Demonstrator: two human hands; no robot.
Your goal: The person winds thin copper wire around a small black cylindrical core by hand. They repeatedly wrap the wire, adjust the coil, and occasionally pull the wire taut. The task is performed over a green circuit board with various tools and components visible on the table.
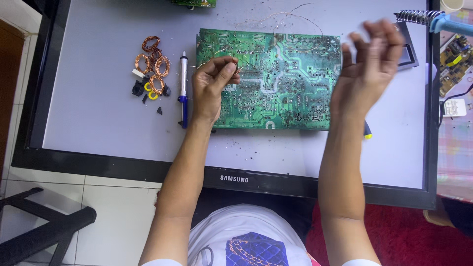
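Observation:
A green circuit board [286,83] lies solder side up on a flat monitor screen [98,113] used as a work surface. My left hand [213,86] rests over the board's left edge, its fingers pinched on a small coil of thin copper wire [235,68]. A thin wire strand [290,15] trails from there toward the far edge. My right hand [367,66] is raised above the board's right end, blurred, with fingers apart and nothing in it.
Left of the board lie a blue and white desoldering pump [183,91], several copper wire coils [152,64] and small black and yellow parts [148,91]. A soldering iron stand [419,17] sits far right. Another circuit board [453,61] lies beyond the monitor's right edge.

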